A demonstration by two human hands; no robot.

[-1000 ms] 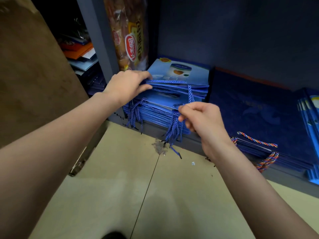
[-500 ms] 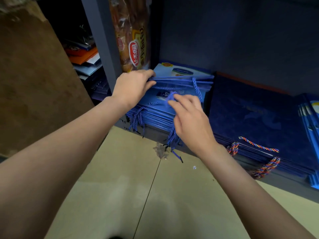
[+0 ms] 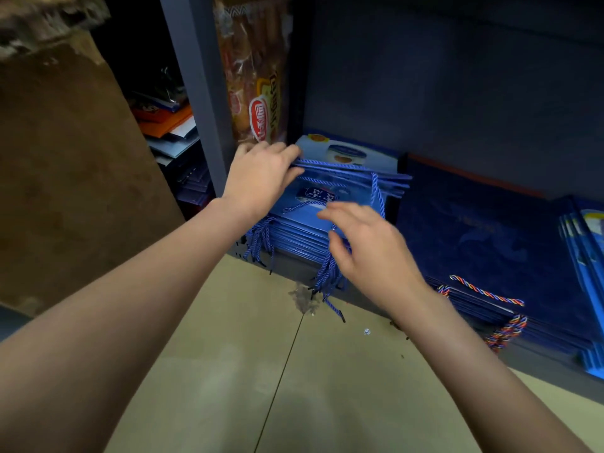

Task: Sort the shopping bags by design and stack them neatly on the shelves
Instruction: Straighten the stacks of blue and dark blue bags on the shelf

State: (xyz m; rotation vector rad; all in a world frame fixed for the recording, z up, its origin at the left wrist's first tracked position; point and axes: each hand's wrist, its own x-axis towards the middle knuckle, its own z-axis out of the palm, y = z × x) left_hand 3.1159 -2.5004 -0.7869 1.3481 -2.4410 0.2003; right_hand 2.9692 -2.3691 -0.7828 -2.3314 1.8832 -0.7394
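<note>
A stack of light-blue shopping bags (image 3: 294, 232) with blue rope handles (image 3: 327, 273) lies at the left end of the bottom shelf. My left hand (image 3: 261, 178) grips the front edge of the upper bags (image 3: 353, 155) and holds them raised off the rest. My right hand (image 3: 369, 246) hovers over the lower bags with its fingers loosely spread and its thumb near the dangling handles; it holds nothing. To the right lies a dark-blue stack (image 3: 483, 243) with multicoloured rope handles (image 3: 487, 291).
More light-blue bags (image 3: 585, 256) lean at the far right. A snack packet (image 3: 261, 103) stands behind my left hand, against the grey shelf upright (image 3: 196, 93). Orange and white bags (image 3: 166, 125) fill the left compartment. A brown board (image 3: 65, 174) stands left; beige floor tiles (image 3: 228, 371) lie below.
My right hand carried a blue rope handle up onto the lower bags, let it go and has drawn back. My left hand kept the upper bags raised.
</note>
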